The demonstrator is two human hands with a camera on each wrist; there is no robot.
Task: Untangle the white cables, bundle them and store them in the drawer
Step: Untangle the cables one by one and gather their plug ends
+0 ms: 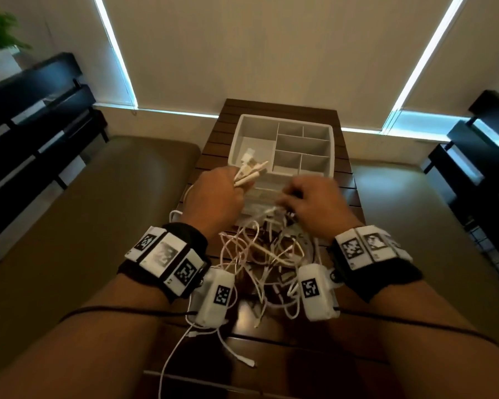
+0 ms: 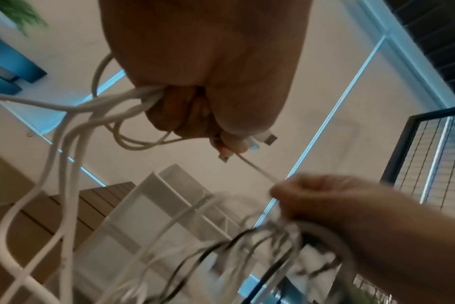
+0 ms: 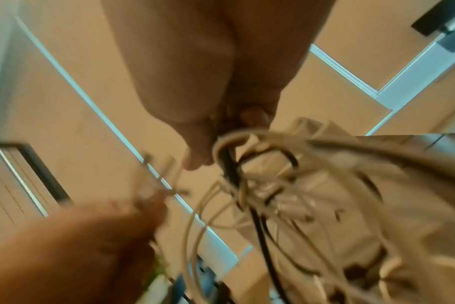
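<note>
Step in hand: while the connector ends are gathered in one fist and the loose lengths are picked at with the other, this reads as the untangling stage; bundling and storing are not yet begun.
Left hand: clenched round several white cables, their plug ends sticking out past the knuckles; the cords trail down from under the palm.
Right hand: blurred, fingers curled on strands of the tangle just below it, pinching what looks like one thin lead; a dark cable runs among them.
Tangle: hangs between and beneath both hands, onto the desk, with one white end trailing toward the person.
Drawer: the white divided tray just beyond the fingertips, its compartments apparently unfilled.
Next move calls for: drawing one strand free of the knot while the left fist keeps the plugs together, and leaving the dark cable out.
</note>
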